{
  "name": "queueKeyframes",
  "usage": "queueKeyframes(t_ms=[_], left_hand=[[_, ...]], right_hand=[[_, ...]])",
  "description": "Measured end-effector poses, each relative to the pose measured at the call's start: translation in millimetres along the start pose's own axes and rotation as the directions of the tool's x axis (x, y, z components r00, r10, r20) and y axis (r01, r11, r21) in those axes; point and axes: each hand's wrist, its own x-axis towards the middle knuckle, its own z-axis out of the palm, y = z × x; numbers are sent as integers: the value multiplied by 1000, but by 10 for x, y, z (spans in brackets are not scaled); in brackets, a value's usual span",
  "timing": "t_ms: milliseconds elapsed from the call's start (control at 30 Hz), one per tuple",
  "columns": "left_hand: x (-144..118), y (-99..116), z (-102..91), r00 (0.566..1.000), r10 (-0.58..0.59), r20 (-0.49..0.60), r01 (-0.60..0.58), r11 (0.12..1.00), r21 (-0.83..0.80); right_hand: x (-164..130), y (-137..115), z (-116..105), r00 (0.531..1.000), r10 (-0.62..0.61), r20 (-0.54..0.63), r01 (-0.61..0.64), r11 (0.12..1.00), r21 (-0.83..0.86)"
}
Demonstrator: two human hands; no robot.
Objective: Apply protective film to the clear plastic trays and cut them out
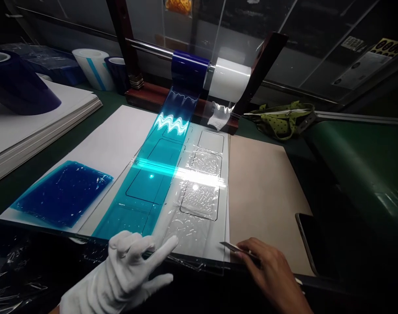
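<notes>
My left hand (130, 266), in a white glove, hovers at the front edge of the board with the index finger and thumb stretched apart and the other fingers bent. Nothing shows between them. Just beyond it lies a strip of blue film (143, 187), running down from a blue film roll (189, 67). Beside that strip, clear film (199, 196) lies wrinkled over a sheet with drawn rounded outlines. My bare right hand (267, 266) grips a craft knife (230, 247), its blade pointing left near the clear film's lower right side.
A white roll (230, 78) shares the metal rod with the blue one. Stacked blue film pieces (66, 192) lie at left, near a thick paper stack (38, 126). At right are brown board (261, 183), a phone (305, 240) and a green dotted pouch (280, 120).
</notes>
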Motion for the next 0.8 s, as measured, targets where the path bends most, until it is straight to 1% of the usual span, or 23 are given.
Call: queueKeyframes(t_ms=[67,133,233,333,400,500,567,633,733,800], left_hand=[[-46,48,18,1000,3,5,-4,998,64],[-108,94,72,1000,-29,-6,29,996,89],[-190,142,190,998,-62,2,62,996,60],[-217,160,283,997,-82,-6,83,996,43],[-193,152,306,996,-84,-33,84,996,16],[-105,101,277,994,-72,-77,70,997,-37],[-40,41,229,995,-23,-98,22,1000,-6],[-1,-29,170,995,64,-81,-59,996,65],[-26,-115,72,976,196,-96,-182,973,140],[-68,-133,-4,958,257,-126,-231,954,189]], right_hand=[[-46,-78,83,995,36,88,-38,999,21],[-89,-160,148,990,48,135,-53,998,35],[-119,-253,218,984,45,169,-57,996,67],[-99,-283,250,980,50,191,-77,987,139],[-72,-271,244,972,60,228,-109,972,208],[-37,-228,218,955,88,283,-182,928,326],[-26,-197,215,949,99,298,-219,889,402],[-22,-168,230,947,93,309,-234,858,457],[-23,-125,250,953,110,282,-242,839,487],[-29,-87,226,955,120,270,-242,841,484]])
